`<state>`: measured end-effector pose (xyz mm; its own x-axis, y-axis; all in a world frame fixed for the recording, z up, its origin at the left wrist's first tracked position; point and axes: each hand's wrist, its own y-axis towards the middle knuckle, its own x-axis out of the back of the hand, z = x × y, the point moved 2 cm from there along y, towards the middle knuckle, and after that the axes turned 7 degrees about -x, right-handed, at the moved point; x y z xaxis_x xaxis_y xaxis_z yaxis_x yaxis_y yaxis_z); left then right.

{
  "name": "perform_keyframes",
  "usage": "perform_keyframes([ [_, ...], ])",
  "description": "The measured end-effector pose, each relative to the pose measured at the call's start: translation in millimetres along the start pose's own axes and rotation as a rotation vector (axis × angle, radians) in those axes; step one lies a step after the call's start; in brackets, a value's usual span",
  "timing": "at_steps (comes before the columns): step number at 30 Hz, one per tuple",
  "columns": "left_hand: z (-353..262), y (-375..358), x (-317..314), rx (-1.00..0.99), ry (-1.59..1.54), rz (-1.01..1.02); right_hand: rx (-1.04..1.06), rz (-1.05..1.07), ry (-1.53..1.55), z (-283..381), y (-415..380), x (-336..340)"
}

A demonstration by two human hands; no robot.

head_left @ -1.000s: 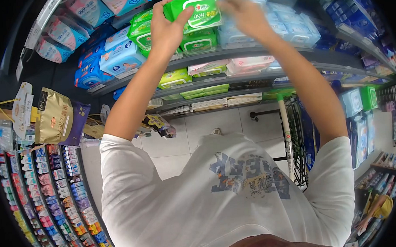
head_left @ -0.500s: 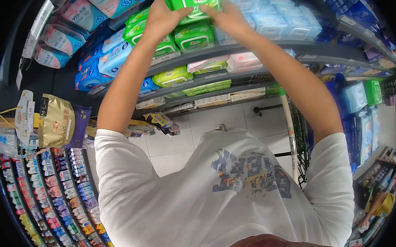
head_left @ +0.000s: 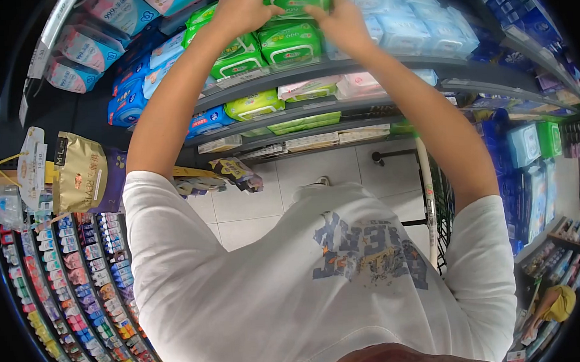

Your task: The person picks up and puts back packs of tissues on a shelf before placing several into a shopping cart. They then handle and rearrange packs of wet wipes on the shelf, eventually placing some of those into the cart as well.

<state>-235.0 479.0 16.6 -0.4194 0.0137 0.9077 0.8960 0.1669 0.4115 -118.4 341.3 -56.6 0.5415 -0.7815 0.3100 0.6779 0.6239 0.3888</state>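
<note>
Between my two hands is a green pack of wet wipes [head_left: 297,1] at the top edge of the view, its upper part cut off. My left hand [head_left: 245,12] grips its left side, with the thumb on the front. On the other side my right hand [head_left: 346,22] grips it, thumb also over the front. Just below it, another green wipes pack [head_left: 289,45] stands on the shelf. More green packs [head_left: 238,61] sit beneath my left wrist. Pale blue wipes packs [head_left: 405,32] are stacked to the right of my right hand.
A grey shelf edge [head_left: 266,77] runs below the packs, with lime green packs [head_left: 254,106] one level down. A gold pouch [head_left: 79,174] hangs at left. A cart with a pale handle [head_left: 427,201] stands by my right side. Another person's yellow garment [head_left: 559,302] shows at lower right.
The held green pack has shifted slightly up and to the right in view, both hands moving with it. More of the green pack below now shows. The camera view has moved a little.
</note>
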Motion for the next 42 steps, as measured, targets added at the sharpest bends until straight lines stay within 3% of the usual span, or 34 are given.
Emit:
perform_keyframes([
  [3, 2, 8, -1, 0.035, 0.072, 0.109, -0.135, 0.069, -0.022, -6, 3, -12],
  [5, 0, 13, 1, 0.13, 0.1, 0.216, -0.011, 0.001, -0.044, -13, 6, -20],
  [10, 28, 22, -22, 0.186, 0.108, 0.235, -0.116, 0.068, -0.028, -5, 6, -12],
  [12, 33, 25, -24, 0.238, 0.11, 0.257, 0.07, 0.095, -0.016, -9, 9, -13],
  [14, 35, 29, -21, 0.371, 0.01, 0.427, 0.032, 0.107, -0.033, -12, 7, -14],
  [16, 42, 31, -23, 0.29, 0.069, 0.363, -0.005, 0.119, -0.048, -19, 8, -16],
  [19, 45, 26, -29, 0.197, 0.145, 0.226, 0.105, 0.109, -0.311, -21, 4, -15],
  [22, 51, 19, -36, 0.117, 0.227, 0.128, 0.169, 0.156, -0.472, -9, -14, 10],
  [24, 56, 21, -37, 0.044, 0.285, 0.104, 0.014, 0.331, -0.478, -1, -26, 31],
  [27, 62, 23, -37, 0.054, 0.244, 0.164, 0.019, 0.402, -0.516, 10, -42, 68],
  [28, 63, 25, -35, 0.074, 0.198, 0.193, 0.116, 0.365, -0.491, 15, -49, 81],
  [33, 64, 26, -24, 0.105, 0.048, 0.274, 0.057, 0.383, -0.481, 29, -74, 150],
  [35, 78, 23, -29, -0.022, 0.097, 0.179, -0.003, 0.437, -0.51, 34, -84, 176],
  [38, 69, 17, -23, 0.106, 0.052, 0.243, 0.026, 0.388, -0.538, 38, -102, 212],
  [42, 56, 12, -22, 0.003, 0.201, 0.158, 0.039, 0.29, -0.523, 48, -127, 259],
])
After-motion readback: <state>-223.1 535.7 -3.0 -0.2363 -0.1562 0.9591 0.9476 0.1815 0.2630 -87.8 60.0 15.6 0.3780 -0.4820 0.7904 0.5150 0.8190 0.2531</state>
